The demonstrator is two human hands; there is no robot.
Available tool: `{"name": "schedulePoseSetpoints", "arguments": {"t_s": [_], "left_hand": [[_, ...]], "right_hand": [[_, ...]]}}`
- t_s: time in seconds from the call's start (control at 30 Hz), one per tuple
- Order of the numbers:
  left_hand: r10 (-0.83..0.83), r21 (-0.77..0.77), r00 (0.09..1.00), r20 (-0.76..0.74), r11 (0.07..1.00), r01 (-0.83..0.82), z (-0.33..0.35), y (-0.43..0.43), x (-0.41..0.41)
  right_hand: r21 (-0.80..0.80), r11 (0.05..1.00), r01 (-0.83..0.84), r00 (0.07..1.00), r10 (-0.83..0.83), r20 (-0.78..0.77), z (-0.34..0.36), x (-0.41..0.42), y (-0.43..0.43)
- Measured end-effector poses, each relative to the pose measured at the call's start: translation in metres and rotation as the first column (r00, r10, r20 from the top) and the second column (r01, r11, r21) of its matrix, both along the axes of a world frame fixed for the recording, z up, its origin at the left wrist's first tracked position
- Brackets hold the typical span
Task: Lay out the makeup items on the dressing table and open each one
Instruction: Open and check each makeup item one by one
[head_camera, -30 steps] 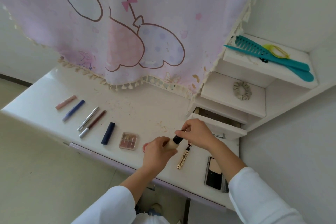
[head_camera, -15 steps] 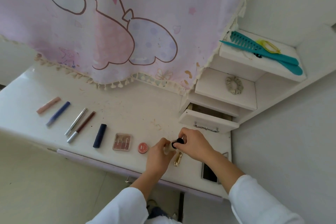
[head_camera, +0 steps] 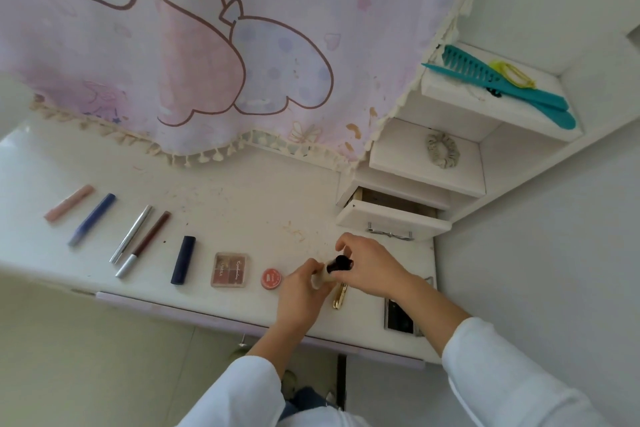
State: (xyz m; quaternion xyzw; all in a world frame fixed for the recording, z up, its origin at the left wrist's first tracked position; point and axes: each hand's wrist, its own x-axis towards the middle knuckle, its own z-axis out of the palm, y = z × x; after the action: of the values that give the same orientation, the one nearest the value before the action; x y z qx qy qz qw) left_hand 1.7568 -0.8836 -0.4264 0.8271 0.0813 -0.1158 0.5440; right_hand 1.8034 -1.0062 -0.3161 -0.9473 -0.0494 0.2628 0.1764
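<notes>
Found cream bottle (head_camera: pixel 320 280) gripped round its body by curled left hand (head_camera: pixel 301 291), near front edge of tabletop (head_camera: pixel 242 211). Found its dark cap (head_camera: pixel 341 263) pinched by right hand (head_camera: pixel 370 267), fingers curled. Recorded gold tube (head_camera: pixel 338 298) lying directly beneath both hands; red pot (head_camera: pixel 272 278) just left of left hand.

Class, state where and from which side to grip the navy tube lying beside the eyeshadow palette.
Best pinch the navy tube mid-length across its width, from above: it lies flat on the dressing table, with gaps to the eyeshadow palette and brown pencil.
</notes>
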Motion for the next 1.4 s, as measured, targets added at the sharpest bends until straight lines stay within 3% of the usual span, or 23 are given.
{"name": "schedulePoseSetpoints", "arguments": {"t_s": [0.13,0.33,0.5,0.67,0.8,0.97,1.1,1.27,1.4], "left_hand": [[-0.023,0.009,1.0,0.006,1.0,0.023,-0.003,-0.001,0.001],[-0.038,-0.011,0.999,0.003,0.999,0.038,-0.006,-0.002,0.002],[-0.032,-0.025,0.999,0.019,0.999,0.032,-0.007,-0.003,0.001],[-0.027,-0.04,1.0,0.012,0.999,0.027,-0.007,-0.003,0.001],[-0.015,-0.061,1.0,0.014,0.998,0.016,-0.007,-0.003,0.0],[-0.019,-0.063,1.0,0.013,0.998,0.019,-0.007,-0.003,0.001],[-0.017,-0.055,1.0,0.025,0.998,0.018,-0.007,-0.003,0.001],[-0.027,-0.058,0.999,0.017,0.998,0.028,-0.006,-0.003,0.001],[-0.023,-0.056,1.0,0.017,0.998,0.024,-0.006,-0.003,0.001]], "right_hand": [[-0.192,0.981,0.033,0.996,-0.017,0.082,-0.006,-0.003,0.008],[-0.029,0.997,-0.074,0.997,0.074,-0.015,0.002,-0.002,0.006],[-0.27,0.961,-0.051,0.992,0.08,0.095,-0.005,-0.007,0.013],[-0.106,0.989,-0.104,0.995,0.104,-0.001,0.001,-0.006,0.01],[-0.3,0.954,-0.028,0.994,0.059,0.095,-0.002,-0.007,0.016],[-0.094,0.992,-0.08,0.996,0.083,0.026,-0.004,-0.007,0.016],[-0.294,0.956,-0.003,0.995,0.034,0.098,-0.007,-0.007,0.018],[-0.103,0.99,-0.092,0.996,0.094,0.01,-0.007,-0.009,0.013],[-0.259,0.966,0.007,0.996,0.015,0.085,-0.009,-0.01,0.016]]}}
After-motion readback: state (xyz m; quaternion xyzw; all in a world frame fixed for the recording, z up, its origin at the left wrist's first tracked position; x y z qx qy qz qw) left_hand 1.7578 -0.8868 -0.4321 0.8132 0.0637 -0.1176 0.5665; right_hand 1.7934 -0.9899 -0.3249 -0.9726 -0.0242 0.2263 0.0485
